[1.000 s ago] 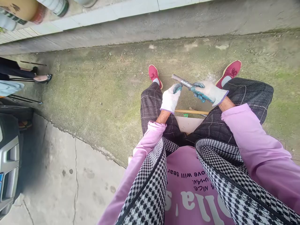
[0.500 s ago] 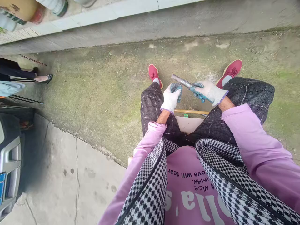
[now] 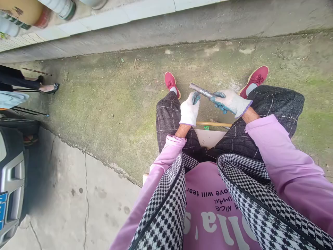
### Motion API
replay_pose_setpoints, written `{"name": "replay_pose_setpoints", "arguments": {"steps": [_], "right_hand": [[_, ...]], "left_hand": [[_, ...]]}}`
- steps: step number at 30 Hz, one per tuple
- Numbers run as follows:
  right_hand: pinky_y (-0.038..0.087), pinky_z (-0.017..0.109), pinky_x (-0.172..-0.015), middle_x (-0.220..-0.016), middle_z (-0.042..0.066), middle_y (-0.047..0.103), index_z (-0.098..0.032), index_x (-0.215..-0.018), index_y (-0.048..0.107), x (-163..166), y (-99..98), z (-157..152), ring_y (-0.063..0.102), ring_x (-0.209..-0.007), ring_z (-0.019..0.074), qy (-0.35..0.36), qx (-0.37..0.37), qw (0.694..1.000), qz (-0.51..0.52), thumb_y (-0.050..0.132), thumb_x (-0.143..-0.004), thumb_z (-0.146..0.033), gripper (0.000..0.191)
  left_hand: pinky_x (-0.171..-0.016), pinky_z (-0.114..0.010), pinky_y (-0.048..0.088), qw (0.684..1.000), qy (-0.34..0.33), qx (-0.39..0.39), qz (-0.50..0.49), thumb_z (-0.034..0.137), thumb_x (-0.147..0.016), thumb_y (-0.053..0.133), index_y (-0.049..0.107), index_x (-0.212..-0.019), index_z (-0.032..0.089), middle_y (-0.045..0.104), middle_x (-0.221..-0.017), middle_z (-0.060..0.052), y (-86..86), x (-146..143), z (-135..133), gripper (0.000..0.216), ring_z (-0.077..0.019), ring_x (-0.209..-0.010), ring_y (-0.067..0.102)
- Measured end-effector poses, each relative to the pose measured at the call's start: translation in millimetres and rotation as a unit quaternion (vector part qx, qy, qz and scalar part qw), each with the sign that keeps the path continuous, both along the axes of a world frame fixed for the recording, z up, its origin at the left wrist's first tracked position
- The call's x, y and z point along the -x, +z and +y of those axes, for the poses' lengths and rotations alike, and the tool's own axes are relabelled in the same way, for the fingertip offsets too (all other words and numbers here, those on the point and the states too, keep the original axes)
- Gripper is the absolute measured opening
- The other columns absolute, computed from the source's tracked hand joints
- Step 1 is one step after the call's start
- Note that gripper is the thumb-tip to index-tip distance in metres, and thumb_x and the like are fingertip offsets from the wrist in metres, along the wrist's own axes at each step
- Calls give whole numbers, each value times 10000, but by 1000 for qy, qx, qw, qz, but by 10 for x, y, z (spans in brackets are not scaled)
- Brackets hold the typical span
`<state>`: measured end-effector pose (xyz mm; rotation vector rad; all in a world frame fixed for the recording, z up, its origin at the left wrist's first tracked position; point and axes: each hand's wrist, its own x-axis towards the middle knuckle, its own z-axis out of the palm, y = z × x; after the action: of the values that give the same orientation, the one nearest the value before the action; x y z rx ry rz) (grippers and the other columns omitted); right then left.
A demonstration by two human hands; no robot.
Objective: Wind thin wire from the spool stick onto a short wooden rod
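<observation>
A grey rod (image 3: 199, 89) with a shiny, wire-like winding along its middle points up and to the left. My right hand (image 3: 232, 103), in a white glove with blue-coated fingers, is wrapped round its lower end. Just below the rod's free end is my left hand (image 3: 189, 109) in a matching glove, its back turned up. Those fingers are curled together, and what they hold, if anything, cannot be made out. Between my knees, a yellowish stick (image 3: 214, 124) lies across a pale board (image 3: 210, 137) that carries a small green patch (image 3: 206, 128).
Mossy concrete ground (image 3: 114, 104) surrounds my red shoes (image 3: 170, 80). A low wall (image 3: 145, 31) runs along the top, with pots (image 3: 59, 7) on its ledge. At left are another person's legs (image 3: 28, 81), thin dark poles (image 3: 31, 110) and a car's front (image 3: 10, 187).
My left hand has rolled over and shifted slightly, so more of the glove's back shows and less of its blue fingers. My right hand and the rod have barely moved.
</observation>
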<state>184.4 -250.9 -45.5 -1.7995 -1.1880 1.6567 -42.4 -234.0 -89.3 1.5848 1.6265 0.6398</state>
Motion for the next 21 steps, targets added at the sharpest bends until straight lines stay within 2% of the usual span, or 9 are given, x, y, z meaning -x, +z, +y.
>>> {"name": "replay_pose_setpoints", "arguments": {"steps": [3, 6, 11, 15, 17, 18, 19, 21], "right_hand": [[455, 240, -435, -711, -18, 627, -208, -996, 755, 6, -9, 4, 526, -511, 127, 5, 0, 1000, -12, 899, -1168, -300, 243], [453, 237, -440, -700, -21, 622, -211, -965, 750, 13, -22, 13, 530, -521, 129, 10, 0, 999, -31, 910, -1161, -290, 265], [453, 232, -444, -701, -21, 636, -211, -933, 746, 22, -25, 13, 526, -519, 122, 11, 2, 999, -44, 913, -1144, -265, 274], [443, 236, -441, -698, -28, 642, -203, -993, 772, 16, -14, 8, 500, -484, 116, -14, 12, 1000, -24, 904, -1132, -252, 198], [453, 238, -448, -693, -29, 643, -197, -1029, 788, 7, -14, 14, 511, -477, 120, -22, 22, 999, -12, 904, -1129, -251, 162], [459, 239, -452, -693, -26, 648, -194, -1040, 795, 2, -17, 19, 520, -478, 123, -24, 26, 999, -9, 902, -1129, -251, 151], [465, 240, -456, -697, -23, 655, -191, -1048, 800, -4, -23, 23, 530, -483, 125, -25, 27, 999, -7, 900, -1131, -252, 144], [469, 237, -460, -704, -20, 662, -187, -1059, 806, -15, -39, 31, 547, -497, 128, -28, 22, 999, -6, 894, -1134, -257, 134]], "left_hand": [[-1315, -432, 675, 998, -15, 17, 59, 123, -1184, 838, 943, -1494, 257, 972, -1450, -110, 103, -3, -16, 354, -353, -1441, 918], [-1310, -435, 667, 996, -25, 26, 82, 135, -1197, 829, 948, -1513, 255, 972, -1457, -121, 153, -11, -20, 358, -371, -1446, 918], [-1251, -387, 679, 998, -30, 25, 53, 102, -1156, 840, 981, -1422, 284, 993, -1325, -70, 110, 11, -3, 352, -326, -1344, 933], [-1182, -343, 687, 999, -25, 35, -12, 53, -1089, 851, 1002, -1317, 250, 986, -1235, -66, 74, -14, -8, 337, -290, -1253, 932], [-1042, -296, 701, 994, 9, 62, -88, 33, -1071, 834, 991, -1260, 225, 967, -1163, -48, 88, -60, -23, 312, -236, -1094, 916], [-924, -270, 691, 987, 34, 86, -130, 40, -1072, 831, 979, -1241, 214, 942, -1087, -31, 106, -86, -33, 284, -200, -960, 880], [-788, -245, 649, 977, 60, 115, -171, 61, -1080, 840, 965, -1231, 205, 899, -986, -10, 132, -112, -43, 243, -163, -813, 812], [-563, -215, 473, 950, 105, 173, -237, 134, -1097, 886, 935, -1213, 194, 767, -796, 40, 198, -153, -62, 140, -99, -577, 608]]}}
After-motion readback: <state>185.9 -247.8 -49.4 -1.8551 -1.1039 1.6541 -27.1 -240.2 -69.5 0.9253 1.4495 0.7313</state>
